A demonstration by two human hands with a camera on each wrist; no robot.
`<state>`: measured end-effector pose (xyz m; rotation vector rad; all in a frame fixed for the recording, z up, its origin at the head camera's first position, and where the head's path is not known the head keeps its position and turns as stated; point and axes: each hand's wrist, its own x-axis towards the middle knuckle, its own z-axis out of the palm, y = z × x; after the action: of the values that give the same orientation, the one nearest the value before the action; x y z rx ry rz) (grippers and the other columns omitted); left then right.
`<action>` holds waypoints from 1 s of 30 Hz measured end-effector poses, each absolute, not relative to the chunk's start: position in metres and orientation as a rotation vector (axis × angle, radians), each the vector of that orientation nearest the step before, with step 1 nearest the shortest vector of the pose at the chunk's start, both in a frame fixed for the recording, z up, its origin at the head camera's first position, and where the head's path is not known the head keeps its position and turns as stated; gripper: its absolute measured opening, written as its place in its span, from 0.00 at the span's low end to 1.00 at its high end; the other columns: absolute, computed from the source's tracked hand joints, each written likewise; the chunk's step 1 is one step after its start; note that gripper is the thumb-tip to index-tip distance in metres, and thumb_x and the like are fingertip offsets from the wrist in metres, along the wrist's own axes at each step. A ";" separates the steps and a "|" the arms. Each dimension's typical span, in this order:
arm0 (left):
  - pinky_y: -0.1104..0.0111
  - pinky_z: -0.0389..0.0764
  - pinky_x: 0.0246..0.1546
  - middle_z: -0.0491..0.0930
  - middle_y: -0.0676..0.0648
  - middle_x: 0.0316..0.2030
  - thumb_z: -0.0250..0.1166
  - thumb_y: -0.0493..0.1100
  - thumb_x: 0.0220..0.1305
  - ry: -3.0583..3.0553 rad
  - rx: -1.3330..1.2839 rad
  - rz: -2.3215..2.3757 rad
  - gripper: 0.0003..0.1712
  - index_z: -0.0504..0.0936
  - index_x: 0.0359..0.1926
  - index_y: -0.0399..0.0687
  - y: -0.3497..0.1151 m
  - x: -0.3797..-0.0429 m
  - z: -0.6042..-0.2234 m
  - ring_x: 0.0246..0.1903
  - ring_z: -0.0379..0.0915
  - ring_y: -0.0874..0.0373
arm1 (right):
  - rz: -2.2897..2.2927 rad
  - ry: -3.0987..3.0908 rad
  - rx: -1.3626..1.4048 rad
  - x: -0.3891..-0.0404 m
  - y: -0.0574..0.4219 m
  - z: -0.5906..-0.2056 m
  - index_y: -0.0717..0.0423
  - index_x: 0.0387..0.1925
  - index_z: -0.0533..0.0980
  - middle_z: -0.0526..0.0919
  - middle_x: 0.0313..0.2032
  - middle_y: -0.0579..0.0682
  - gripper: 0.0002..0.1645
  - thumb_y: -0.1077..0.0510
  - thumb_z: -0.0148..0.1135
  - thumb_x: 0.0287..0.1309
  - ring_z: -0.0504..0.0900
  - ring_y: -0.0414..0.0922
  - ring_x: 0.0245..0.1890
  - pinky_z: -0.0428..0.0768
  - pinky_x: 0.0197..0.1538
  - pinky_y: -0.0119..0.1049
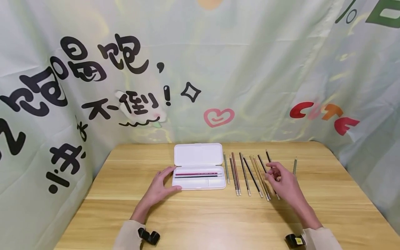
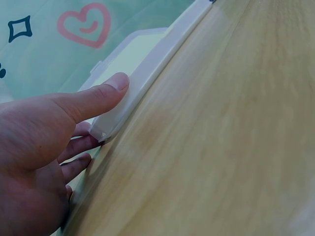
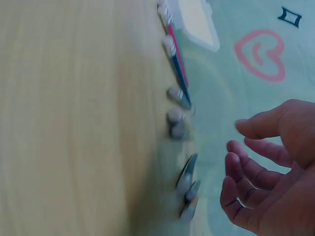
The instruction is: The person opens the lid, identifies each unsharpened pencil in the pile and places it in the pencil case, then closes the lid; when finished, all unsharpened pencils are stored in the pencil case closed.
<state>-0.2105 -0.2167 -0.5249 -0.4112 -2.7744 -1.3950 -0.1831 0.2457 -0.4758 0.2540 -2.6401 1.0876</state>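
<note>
A white pencil case [image 1: 190, 183] lies with its lid [image 1: 198, 154] folded back; inside are a magenta pencil [image 1: 193, 174] and a black pencil [image 1: 195, 176]. My left hand [image 1: 157, 189] holds the case at its left end, index finger near the hinge corner, thumb on the front edge. In the left wrist view the thumb [image 2: 106, 93] lies along the case's wall, with the other fingers around the corner. Above the right part of a row of pencils [image 1: 246, 175] hovers my right hand [image 1: 285, 182], fingers loosely bent around nothing. It partly covers the rightmost black pencils.
The row runs from a grey-green pencil [image 1: 226, 169] beside the case, past red, black and gold ones [image 1: 261, 177], eraser ends toward me. Another green pencil [image 1: 295, 165] lies apart on the right. A printed cloth [image 1: 250, 69] hangs behind the wooden table [image 1: 200, 222].
</note>
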 end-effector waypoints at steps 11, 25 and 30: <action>0.41 0.39 0.77 0.66 0.37 0.73 0.81 0.51 0.55 -2.779 -0.415 -1.397 0.49 0.69 0.74 0.44 -0.218 -0.208 -0.523 0.75 0.55 0.38 | 0.889 -2.880 0.271 -0.187 0.258 -0.487 0.69 0.49 0.79 0.83 0.30 0.48 0.18 0.66 0.72 0.59 0.80 0.42 0.29 0.80 0.30 0.37; 0.39 0.41 0.76 0.67 0.37 0.72 0.81 0.52 0.55 -2.760 -0.434 -1.370 0.49 0.70 0.74 0.45 -0.217 -0.212 -0.524 0.73 0.57 0.36 | 0.875 -2.847 0.189 -0.185 0.253 -0.483 0.67 0.41 0.83 0.85 0.30 0.50 0.11 0.70 0.62 0.54 0.83 0.44 0.30 0.82 0.32 0.39; 0.39 0.40 0.76 0.67 0.36 0.72 0.81 0.51 0.54 -2.762 -0.440 -1.361 0.49 0.70 0.74 0.44 -0.217 -0.211 -0.526 0.73 0.58 0.36 | 0.904 -2.833 0.156 -0.184 0.253 -0.482 0.67 0.44 0.84 0.84 0.30 0.48 0.13 0.69 0.61 0.56 0.80 0.42 0.29 0.79 0.32 0.37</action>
<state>-0.2114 -0.2166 -0.5259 -0.4404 -2.7621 -1.3614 -0.1835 0.2533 -0.4815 0.1562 -2.8334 0.9038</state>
